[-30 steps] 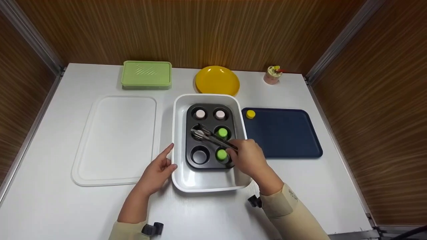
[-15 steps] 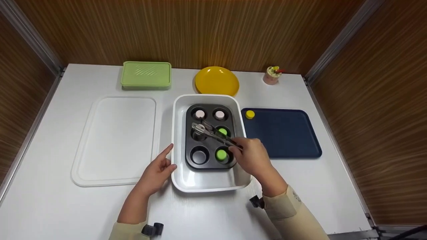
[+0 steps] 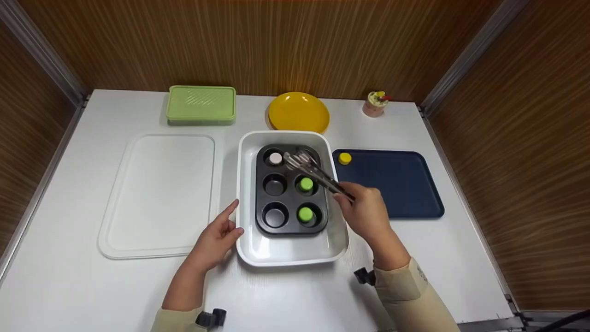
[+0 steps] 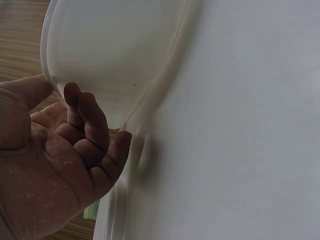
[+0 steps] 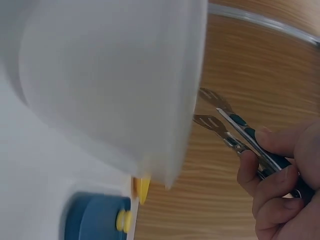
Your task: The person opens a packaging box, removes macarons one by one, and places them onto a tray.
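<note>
My right hand (image 3: 366, 210) grips metal tongs (image 3: 322, 177) with dark handles, their heads over the upper right of a black muffin pan (image 3: 290, 196). Something pale pink shows between the tong heads, but I cannot tell it from the piece in the cup below. A pale pink cylinder (image 3: 275, 159) sits in the upper left cup. Green-topped pieces (image 3: 306, 184) stand in the middle and lower right cups. The pan lies inside a white tub (image 3: 295, 253). My left hand (image 3: 214, 240) holds the tub's left rim, its thumb over the edge and its other fingers outside.
A white lid (image 3: 159, 196) lies to the left. At the right, a navy tray (image 3: 396, 184) bears a yellow cylinder (image 3: 345, 158). Along the back stand a green lidded box (image 3: 201, 105), a yellow plate (image 3: 298, 112) and a small dessert cup (image 3: 374, 105).
The tongs have risen from the middle left cup and moved right and back. The pale piece seen there has left that cup. My left hand stays at the rim.
</note>
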`<state>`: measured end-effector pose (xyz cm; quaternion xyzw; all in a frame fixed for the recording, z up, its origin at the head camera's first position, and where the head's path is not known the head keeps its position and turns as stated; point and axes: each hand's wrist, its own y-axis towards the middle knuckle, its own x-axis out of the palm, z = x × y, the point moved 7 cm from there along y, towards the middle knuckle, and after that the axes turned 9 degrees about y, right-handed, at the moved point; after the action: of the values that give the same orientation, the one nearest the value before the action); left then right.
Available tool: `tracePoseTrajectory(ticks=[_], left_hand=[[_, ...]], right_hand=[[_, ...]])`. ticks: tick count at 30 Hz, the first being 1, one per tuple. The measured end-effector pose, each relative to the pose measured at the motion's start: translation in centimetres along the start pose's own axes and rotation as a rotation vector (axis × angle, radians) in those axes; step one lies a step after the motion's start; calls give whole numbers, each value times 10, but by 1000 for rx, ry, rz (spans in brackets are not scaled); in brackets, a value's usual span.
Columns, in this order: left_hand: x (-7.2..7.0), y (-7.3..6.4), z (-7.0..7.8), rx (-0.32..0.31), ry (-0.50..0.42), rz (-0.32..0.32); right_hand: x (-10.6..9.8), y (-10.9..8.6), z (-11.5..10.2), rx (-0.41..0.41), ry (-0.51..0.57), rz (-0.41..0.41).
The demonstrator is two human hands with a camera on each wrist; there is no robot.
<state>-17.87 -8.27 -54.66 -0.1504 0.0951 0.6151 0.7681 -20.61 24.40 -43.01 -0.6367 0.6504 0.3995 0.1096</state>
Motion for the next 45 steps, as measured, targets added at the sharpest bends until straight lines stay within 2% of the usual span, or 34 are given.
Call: tracePoseTrajectory(ticks=[12, 17, 21, 30, 39, 45], left_hand=[[-1, -1, 1, 7, 9, 28], [-1, 0, 0, -3, 14, 24], [0, 0, -2, -9, 10, 16], [0, 0, -1, -4, 28, 12], [-2, 0, 0, 5, 33, 12], [-1, 0, 0, 1, 23, 6]], right_hand=[[-42, 3, 27, 77, -27, 122], [-55, 6, 39, 137, -58, 148], [-60, 5, 49, 187, -77, 145], [-71, 3, 65, 179, -105, 178], [-82, 1, 82, 272, -148, 185], [-88, 1, 95, 295, -159, 196]])
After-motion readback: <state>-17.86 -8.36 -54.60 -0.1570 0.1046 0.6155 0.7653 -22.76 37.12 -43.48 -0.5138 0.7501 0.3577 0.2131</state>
